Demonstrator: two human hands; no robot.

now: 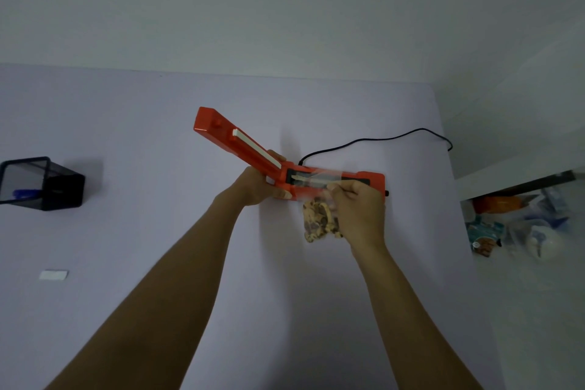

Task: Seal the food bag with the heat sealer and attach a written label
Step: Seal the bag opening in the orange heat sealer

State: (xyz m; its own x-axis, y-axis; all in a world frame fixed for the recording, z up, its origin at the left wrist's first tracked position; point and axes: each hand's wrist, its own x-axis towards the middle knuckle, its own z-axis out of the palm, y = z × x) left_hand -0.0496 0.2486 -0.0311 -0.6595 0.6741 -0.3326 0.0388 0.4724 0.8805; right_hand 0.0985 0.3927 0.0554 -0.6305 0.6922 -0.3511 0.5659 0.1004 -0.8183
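Observation:
An orange heat sealer (370, 179) lies mid-table with its lid arm (221, 133) raised up and to the left. My left hand (258, 185) grips the arm near its hinge. A clear food bag (319, 220) of brown-and-cream pieces lies in front of the sealer, its open top stretched across the black sealing strip. My right hand (359, 209) pinches the bag's top edge and covers part of the bag. A small white label (53, 274) lies flat at the table's left.
A black mesh pen holder (47, 184) with a blue pen inside stands at the far left. The sealer's black cord (380, 141) trails right over the table edge. Packets and bags (522, 225) crowd a lower surface on the right. A wall stands behind.

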